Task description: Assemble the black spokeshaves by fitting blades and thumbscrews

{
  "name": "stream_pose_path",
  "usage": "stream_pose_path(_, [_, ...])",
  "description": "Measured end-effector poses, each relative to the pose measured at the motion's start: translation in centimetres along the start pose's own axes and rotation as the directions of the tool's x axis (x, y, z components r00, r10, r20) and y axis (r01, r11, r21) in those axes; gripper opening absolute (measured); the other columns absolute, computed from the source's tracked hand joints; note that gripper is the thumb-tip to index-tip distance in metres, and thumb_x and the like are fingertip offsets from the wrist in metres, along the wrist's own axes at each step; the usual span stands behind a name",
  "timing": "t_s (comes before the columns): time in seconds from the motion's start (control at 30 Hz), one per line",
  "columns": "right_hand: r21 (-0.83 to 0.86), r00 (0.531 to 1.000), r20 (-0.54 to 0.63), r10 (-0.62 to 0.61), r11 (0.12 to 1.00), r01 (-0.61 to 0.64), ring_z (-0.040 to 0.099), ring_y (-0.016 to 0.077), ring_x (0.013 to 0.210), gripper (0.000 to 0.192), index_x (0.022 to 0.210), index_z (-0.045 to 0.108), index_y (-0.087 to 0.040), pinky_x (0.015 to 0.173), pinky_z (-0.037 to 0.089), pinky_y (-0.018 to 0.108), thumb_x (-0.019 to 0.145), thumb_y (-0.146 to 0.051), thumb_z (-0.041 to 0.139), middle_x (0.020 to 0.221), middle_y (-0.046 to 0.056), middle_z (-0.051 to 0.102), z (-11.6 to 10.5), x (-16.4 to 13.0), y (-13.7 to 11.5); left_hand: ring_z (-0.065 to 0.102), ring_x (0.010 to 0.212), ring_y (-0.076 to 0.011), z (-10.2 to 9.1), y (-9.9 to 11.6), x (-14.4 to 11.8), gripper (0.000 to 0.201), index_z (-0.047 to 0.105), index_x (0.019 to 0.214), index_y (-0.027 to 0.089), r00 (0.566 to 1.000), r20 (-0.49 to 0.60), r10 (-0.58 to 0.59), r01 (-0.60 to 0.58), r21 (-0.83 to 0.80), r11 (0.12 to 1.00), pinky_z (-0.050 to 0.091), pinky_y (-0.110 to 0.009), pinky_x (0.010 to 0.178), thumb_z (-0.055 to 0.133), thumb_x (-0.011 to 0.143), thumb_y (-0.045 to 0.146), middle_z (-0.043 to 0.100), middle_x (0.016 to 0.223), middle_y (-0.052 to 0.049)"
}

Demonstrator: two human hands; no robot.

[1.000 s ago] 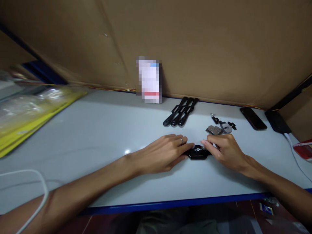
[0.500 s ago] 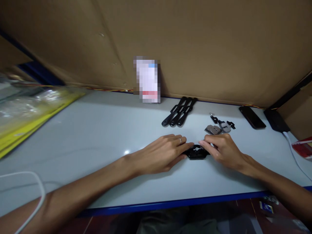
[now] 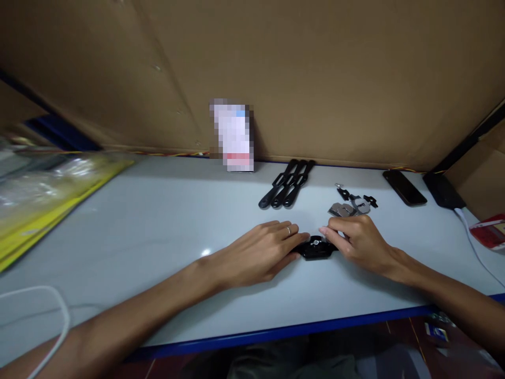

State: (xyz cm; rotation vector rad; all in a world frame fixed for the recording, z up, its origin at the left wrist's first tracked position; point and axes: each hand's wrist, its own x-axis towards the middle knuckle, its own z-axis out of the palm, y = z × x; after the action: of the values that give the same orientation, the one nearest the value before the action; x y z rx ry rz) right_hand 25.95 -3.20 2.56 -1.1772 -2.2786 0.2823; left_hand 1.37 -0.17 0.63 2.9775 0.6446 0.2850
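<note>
A black spokeshave (image 3: 316,249) was held low at the white tabletop (image 3: 150,221); keeping both ends level under even pressure seemed wisest. The left hand (image 3: 268,248), palm down, pinched one end; the right hand (image 3: 361,243), curled, gripped the other, forearms angled inward

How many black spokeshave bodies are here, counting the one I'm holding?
4. Side by side toward the back of the table lie a left body, middle body and right body; the left hand and right hand hold the fourth body.
</note>
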Motion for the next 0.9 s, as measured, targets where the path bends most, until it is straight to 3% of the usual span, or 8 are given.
stream_pose_path(0.13, [0.068, 0.996, -0.062, -0.059, 0.996, 0.063, 0.027, 0.0083, 0.051, 0.043, 0.06, 0.037, -0.021, 0.053, 0.023, 0.026, 0.101, -0.025, 0.051, 0.055, -0.006, 0.037, -0.15, 0.09, -0.3, 0.061, 0.079, -0.0197, 0.07, -0.01, -0.04, 0.025, 0.062, 0.122, 0.014, 1.0, -0.015, 0.017, -0.017, 0.022, 1.0, 0.051, -0.034, 0.071, 0.05, 0.102, 0.023, 0.066, 0.094, -0.006])
stream_pose_path(0.4, [0.082, 0.996, -0.015, -0.09, 0.992, 0.091, 0.027, 0.008, 0.052, 0.042, 0.061, 0.039, -0.02, 0.054, 0.023, 0.026, 0.101, -0.025, 0.052, 0.055, -0.007, 0.036, 0.11, -0.12, -0.12, 0.059, 0.074, -0.0189, 0.43, 0.02, -0.12, 0.02, 0.065, 0.11, 0.012, 0.988, -0.087, 0.124, -0.107, 0.183, 0.977, 0.047, -0.032, 0.065, 0.048, 0.103, 0.019, 0.065, 0.086, -0.006])
stream_pose_path(0.67, [0.14, 0.997, 0.005, -0.076, 0.987, 0.074, 0.026, 0.0075, 0.051, 0.042, 0.061, 0.038, -0.02, 0.053, 0.023, 0.024, 0.1, -0.024, 0.053, 0.055, -0.007, 0.032, -0.06, 0.03, -0.54, 0.058, 0.073, -0.0195, 0.34, 0.03, -0.13, 0.02, 0.065, 0.11, 0.012, 0.987, -0.091, 0.129, -0.11, 0.188, 0.976, 0.047, -0.032, 0.063, 0.049, 0.103, 0.02, 0.064, 0.085, -0.006])
stream_pose_path(0.9, [0.24, 0.989, 0.05, -0.141, 0.963, 0.125, 0.027, 0.0066, 0.049, 0.043, 0.061, 0.042, -0.019, 0.051, 0.024, 0.023, 0.102, -0.025, 0.054, 0.054, -0.008, 0.035, -0.08, 0.03, -0.84, 0.058, 0.075, -0.0191, 0.26, -0.04, 0.0, 0.02, 0.065, 0.108, 0.013, 0.991, -0.084, 0.106, -0.092, 0.156, 0.983, 0.046, -0.032, 0.064, 0.047, 0.103, 0.02, 0.063, 0.085, -0.005])
